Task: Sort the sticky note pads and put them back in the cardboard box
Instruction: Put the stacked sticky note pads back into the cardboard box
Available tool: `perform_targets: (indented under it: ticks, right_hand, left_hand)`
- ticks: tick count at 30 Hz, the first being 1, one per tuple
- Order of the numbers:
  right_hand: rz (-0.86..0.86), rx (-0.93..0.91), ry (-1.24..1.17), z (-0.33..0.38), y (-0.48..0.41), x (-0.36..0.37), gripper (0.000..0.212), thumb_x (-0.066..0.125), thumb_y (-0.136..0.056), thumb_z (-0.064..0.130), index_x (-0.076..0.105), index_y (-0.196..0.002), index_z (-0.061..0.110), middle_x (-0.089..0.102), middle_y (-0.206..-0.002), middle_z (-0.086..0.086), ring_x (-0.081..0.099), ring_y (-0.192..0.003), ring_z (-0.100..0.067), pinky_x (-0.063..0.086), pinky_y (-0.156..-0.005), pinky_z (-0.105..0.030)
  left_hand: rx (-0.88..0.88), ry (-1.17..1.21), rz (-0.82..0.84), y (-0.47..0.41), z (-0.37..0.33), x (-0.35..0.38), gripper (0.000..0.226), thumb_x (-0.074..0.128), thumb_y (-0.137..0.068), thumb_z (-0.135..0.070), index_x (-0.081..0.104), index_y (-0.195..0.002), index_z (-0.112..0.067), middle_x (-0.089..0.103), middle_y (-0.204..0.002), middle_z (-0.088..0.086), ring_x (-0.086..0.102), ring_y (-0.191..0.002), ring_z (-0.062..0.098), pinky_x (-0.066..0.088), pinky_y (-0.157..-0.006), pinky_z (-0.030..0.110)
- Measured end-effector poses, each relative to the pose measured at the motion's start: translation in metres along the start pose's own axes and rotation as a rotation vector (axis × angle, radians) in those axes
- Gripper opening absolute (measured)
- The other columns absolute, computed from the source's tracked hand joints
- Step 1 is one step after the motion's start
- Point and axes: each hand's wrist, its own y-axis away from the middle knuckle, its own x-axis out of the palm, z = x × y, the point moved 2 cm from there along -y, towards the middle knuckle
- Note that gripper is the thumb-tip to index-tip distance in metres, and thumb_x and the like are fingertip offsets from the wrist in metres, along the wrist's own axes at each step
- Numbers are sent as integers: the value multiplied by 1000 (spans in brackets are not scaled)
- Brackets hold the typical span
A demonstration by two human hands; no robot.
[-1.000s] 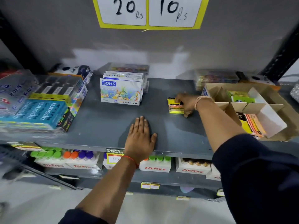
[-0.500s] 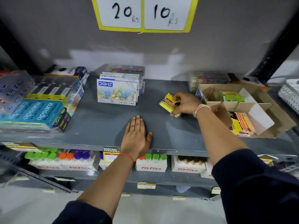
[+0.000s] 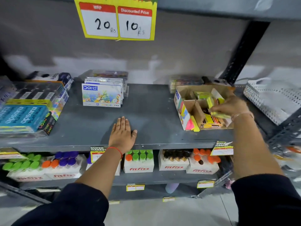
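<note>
Two hands are in view: our left hand (image 3: 122, 134) lies flat on the shelf (image 3: 154, 103) at 6 o'clock, fingers (image 3: 123, 123) together and holding nothing. Our right hand (image 3: 231, 106), at 3 o'clock, has its fingers clamped on a yellow pad (image 3: 211, 104), held tilted over the box (image 3: 184, 110). More pads (image 3: 211, 122) lie in the box's near compartment. DOMS packs (image 3: 101, 95) stand at 11 o'clock.

Dim even indoor light, soft motion blur throughout (edges worst), wide-angle bowing, possibly overhead source.
</note>
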Motion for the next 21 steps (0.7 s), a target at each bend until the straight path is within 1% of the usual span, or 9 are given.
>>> perform_targets:
  ticks: [1, 3, 5, 9, 12, 15, 18, 20, 21]
  right_hand:
    - [40, 17, 38, -9, -5, 10, 68, 81, -53, 43, 61, -107, 8, 64, -112, -13, 62, -102, -32, 53, -76, -35]
    - [60, 16, 123, -15, -7, 24, 57, 79, -53, 44, 58, -92, 7, 66, -109, -15, 61, -101, -33, 45, -70, -30]
    - [31, 17, 138, -14, -9, 33, 49, 78, -55, 41, 56, -84, 9, 67, -103, -17, 61, -99, -35, 45, -72, -31]
    - [25, 15, 198, -3, -9, 34, 47, 79, -60, 40, 56, -88, 10, 61, -93, -13, 59, -102, -34, 49, -85, -36]
    - [45, 8, 264, 2, -12, 34, 45, 77, -64, 39, 57, -93, 11, 58, -94, -11, 58, -104, -32, 47, -79, -34]
    - [59, -1, 280, 2, -16, 35, 41, 75, -66, 35, 57, -91, 9, 61, -101, -14, 58, -105, -33, 49, -82, -35]
    - [88, 6, 246, 1, -21, 33, 36, 69, -75, 39, 57, -85, 7, 58, -89, -12, 55, -90, -30, 42, -73, -32]
    - [100, 10, 254, -2, -25, 32, 39, 63, -80, 46, 57, -84, 7, 57, -83, -9, 51, -82, -27, 39, -71, -31]
    - [105, 3, 261, -3, -28, 32, 35, 61, -83, 42, 56, -83, 7, 57, -84, -9, 50, -82, -27, 38, -72, -31]
  left_hand:
    - [0, -1, 2, 0, 0, 0, 62, 23, -97, -35, 2, -144, 0, -1, -158, 16, -3, -147, 26, 0, -121, 37]
    - [3, -5, 4, 0, 0, 0, 62, 22, -97, -35, 2, -144, 0, -2, -158, 16, -3, -147, 26, 0, -121, 36]
    - [3, -5, 2, 0, 0, 0, 62, 22, -98, -35, 2, -144, 0, -2, -158, 16, -3, -147, 25, -1, -120, 36]
    - [0, -8, 2, -1, 1, 0, 62, 22, -97, -35, 1, -144, 0, -2, -158, 16, -3, -147, 25, -1, -120, 36]
    - [0, -8, 3, -1, 1, 0, 62, 22, -97, -35, 1, -144, 0, -2, -158, 16, -4, -147, 25, -1, -121, 36]
    - [0, -8, -4, -1, 1, 0, 62, 22, -97, -35, 2, -144, 0, -2, -158, 16, -3, -147, 25, 0, -121, 36]
    - [-1, -12, -2, -1, 0, 0, 62, 22, -97, -35, 1, -144, 0, -2, -158, 16, -3, -147, 25, 0, -120, 36]
    - [0, -15, -2, -1, 0, 0, 62, 21, -97, -35, 1, -144, 0, -2, -158, 16, -4, -147, 25, 0, -120, 36]
    - [1, -16, 0, -1, 0, 0, 62, 21, -97, -35, 0, -144, 0, -2, -158, 16, -4, -147, 25, 0, -120, 36]
